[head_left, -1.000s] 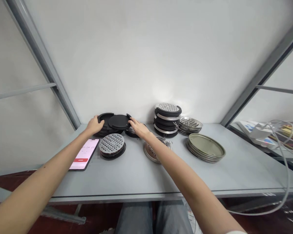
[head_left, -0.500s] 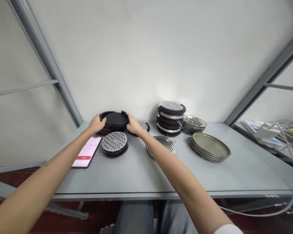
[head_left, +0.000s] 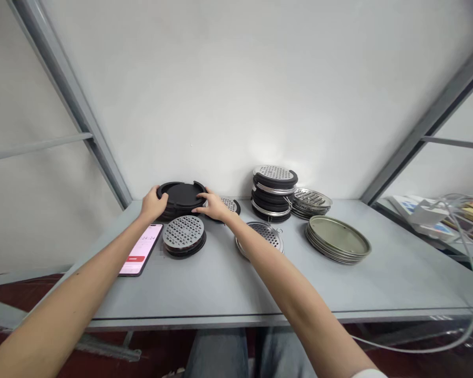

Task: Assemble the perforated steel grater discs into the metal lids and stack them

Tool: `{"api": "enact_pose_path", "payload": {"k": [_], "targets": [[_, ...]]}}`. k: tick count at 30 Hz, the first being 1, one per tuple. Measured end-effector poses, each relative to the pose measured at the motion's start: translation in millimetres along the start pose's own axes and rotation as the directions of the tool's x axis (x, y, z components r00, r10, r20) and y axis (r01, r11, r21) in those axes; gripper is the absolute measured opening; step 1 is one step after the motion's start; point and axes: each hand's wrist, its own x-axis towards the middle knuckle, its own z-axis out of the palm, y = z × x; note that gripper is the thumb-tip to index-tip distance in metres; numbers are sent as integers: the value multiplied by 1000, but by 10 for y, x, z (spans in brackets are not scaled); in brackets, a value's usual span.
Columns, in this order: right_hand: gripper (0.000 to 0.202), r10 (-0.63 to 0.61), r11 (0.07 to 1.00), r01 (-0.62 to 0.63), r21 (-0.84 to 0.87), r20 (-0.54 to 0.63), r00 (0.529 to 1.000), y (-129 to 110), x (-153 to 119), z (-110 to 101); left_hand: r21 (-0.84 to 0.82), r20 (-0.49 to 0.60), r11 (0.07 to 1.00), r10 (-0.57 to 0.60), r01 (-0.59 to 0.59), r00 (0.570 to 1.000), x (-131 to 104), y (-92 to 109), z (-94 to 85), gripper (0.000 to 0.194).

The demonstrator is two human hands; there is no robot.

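Observation:
A stack of black round trays with raised, notched rims (head_left: 181,194) stands at the back left of the table. My left hand (head_left: 153,205) is closed on the left edge of the top tray, with the thumb over the rim. At the right side of the same stack is my right hand (head_left: 215,203), its fingers apart and the tips over the rim. Just in front lies a short pile of grey perforated discs (head_left: 184,232) on black discs. Partly hidden behind my right hand is a perforated disc with a black rim (head_left: 232,205).
A tall stack of black rings and perforated discs (head_left: 275,191) stands by the wall, near a pile of metal grater discs (head_left: 311,199). Olive round plates (head_left: 339,234) are stacked at right. A perforated metal disc (head_left: 260,236) lies mid-table; a phone (head_left: 142,249) lies left.
My right hand has loosened and shifted its fingers over the front right of the black tray's rim. My left hand stays on the left edge. The view has shifted slightly.

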Motion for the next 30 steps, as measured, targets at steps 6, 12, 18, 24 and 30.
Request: {"api": "enact_pose_path", "payload": {"k": [6,12,18,24,30], "targets": [[49,-58,997,57,54,11,998,95,17,-64,-63,-74,997,46,-50,996,-39,-44,38,45],[53,-35,997,37,62,-24,999,64,63,-25,-118,-66,990,75,-82,995,-45,-82,52,47],[60,-49,994,49,102,-2,999,46,113,10,-109,-44,989,95,-99,995,-47,-104,43,46],[97,21,987,-33,157,78,997,15,116,26,-146,-28,985,86,-89,996,-86,-91,78,46],[104,60,969,-69,236,47,997,29,166,31,-124,-32,992,-3,-1,999,-106,-71,85,58]]}}
